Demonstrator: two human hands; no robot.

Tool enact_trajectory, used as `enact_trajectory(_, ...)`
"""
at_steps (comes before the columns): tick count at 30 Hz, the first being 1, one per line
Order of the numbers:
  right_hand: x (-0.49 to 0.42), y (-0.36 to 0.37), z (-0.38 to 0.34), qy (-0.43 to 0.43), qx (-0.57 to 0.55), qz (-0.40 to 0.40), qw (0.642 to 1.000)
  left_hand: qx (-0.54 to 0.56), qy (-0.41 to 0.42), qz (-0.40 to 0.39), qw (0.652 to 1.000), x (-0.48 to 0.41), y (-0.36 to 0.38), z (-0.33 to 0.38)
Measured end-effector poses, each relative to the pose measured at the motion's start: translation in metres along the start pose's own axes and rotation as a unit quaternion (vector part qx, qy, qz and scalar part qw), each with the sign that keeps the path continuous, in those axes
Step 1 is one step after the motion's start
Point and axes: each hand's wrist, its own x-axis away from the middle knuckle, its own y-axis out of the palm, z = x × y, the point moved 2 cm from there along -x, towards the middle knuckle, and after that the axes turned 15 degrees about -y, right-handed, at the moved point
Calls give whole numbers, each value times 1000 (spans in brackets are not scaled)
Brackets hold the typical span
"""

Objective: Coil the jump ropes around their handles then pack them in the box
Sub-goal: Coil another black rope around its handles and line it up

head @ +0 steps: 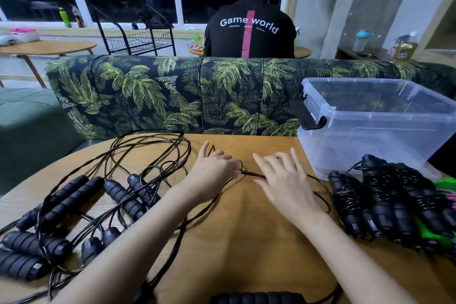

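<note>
On the wooden desk [246, 242], the person's left hand [212, 170] pinches a black rope [254, 174] near the middle of the far edge, its fingers [228, 161] curled on the cord except one, which points away. Just beside it, the right hand [286, 182] hovers low over the same rope with its fingers [270, 164] straight and spread; whether they touch the cord cannot be told. Uncoiled jump ropes [74, 195] with black foam handles lie tangled across the left side of the desk. A bundle of coiled jump ropes [385, 197] lies at the right edge, against the clear plastic box [370, 136] at the far right corner. Another black handle [256, 298] lies at the near edge.
</note>
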Motion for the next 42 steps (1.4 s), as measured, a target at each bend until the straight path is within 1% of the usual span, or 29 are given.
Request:
enact_trajectory(2, -4, -4, -4, -15, 8, -4, 1000, 2, 13, 100, 995, -2, 1, 9)
enact_trajectory(4, -6, -6, -2, 11, -1, 35, 999, 3, 55, 201, 978, -2, -3, 16)
enact_trajectory(7, -2, -18, 4, 69, -30, 100, 992, -14, 123, 252, 960, -4, -11, 21)
enact_trajectory(9, -3, -30, 8, 90, -35, 140, 985, -17, 144, 282, 948, -7, -25, 24)
enact_trajectory(11, -9, -40, 13, 93, -34, 169, 981, -7, 158, 321, 934, -12, -38, 26)
enact_trajectory(13, -14, -47, 16, 80, -42, 207, 974, -7, 187, 377, 907, -13, -48, 25)
enact_trajectory(14, -15, -49, 16, 76, -52, 216, 972, -12, 195, 401, 895, -13, -52, 24)
enact_trajectory(15, -15, -51, 15, 80, -66, 215, 971, -10, 194, 410, 891, -14, -53, 22)
enact_trajectory(16, -14, -51, 14, 85, -82, 207, 971, 0, 179, 403, 898, -14, -52, 19)
enact_trajectory(17, -13, -49, 13, 92, -104, 193, 971, 19, 155, 379, 912, -16, -46, 14)
enact_trajectory(18, -12, -46, 12, 99, -127, 174, 971, 67, 133, 315, 937, -17, -38, 6)
enact_trajectory(19, -10, -41, 10, 106, -146, 147, 973, 146, 113, 229, 956, -17, -32, -2)
enact_trajectory(20, -9, -36, 8, 109, -164, 112, 974, 223, 92, 144, 960, -18, -25, -11)
enact_trajectory(21, -8, -30, 7, 112, -182, 73, 974, 274, 77, 81, 955, -17, -19, -17)
enact_trajectory(22, -7, -24, 6, 115, -198, 31, 973, 276, 66, 58, 957, -16, -16, -21)
enact_trajectory(23, -8, -22, 5, 115, -197, -1, 974, 251, 52, 51, 965, -15, -14, -23)
enact_trajectory(24, -10, -22, 4, 106, -177, -9, 978, 213, 36, 57, 975, -14, -12, -24)
enact_trajectory(26, -18, -22, -3, 70, -98, 5, 993, 161, 18, 83, 983, -12, -12, -21)
enact_trajectory(28, -26, -21, -9, 40, -57, 14, 997, 145, 39, 113, 982, -9, -12, -16)
enact_trajectory(30, -30, -23, -10, 23, -61, 49, 997, 137, 68, 140, 978, -5, -14, -18)
enact_trajectory(32, -27, -28, -6, 32, -69, 90, 993, 119, 74, 177, 974, -3, -16, -29)
enact_trajectory(34, -23, -32, -2, 36, -65, 120, 990, 79, 70, 191, 976, -5, -18, -44)
enact_trajectory(36, -22, -31, -4, 30, -65, 132, 989, 29, 64, 193, 979, -8, -23, -54)
enact_trajectory(38, -22, -30, -5, 33, -70, 137, 987, -21, 53, 215, 975, -11, -32, -59)
enact_trajectory(42, -29, -39, 3, 53, -66, 172, 981, -104, 27, 331, 938, -16, -65, -66)
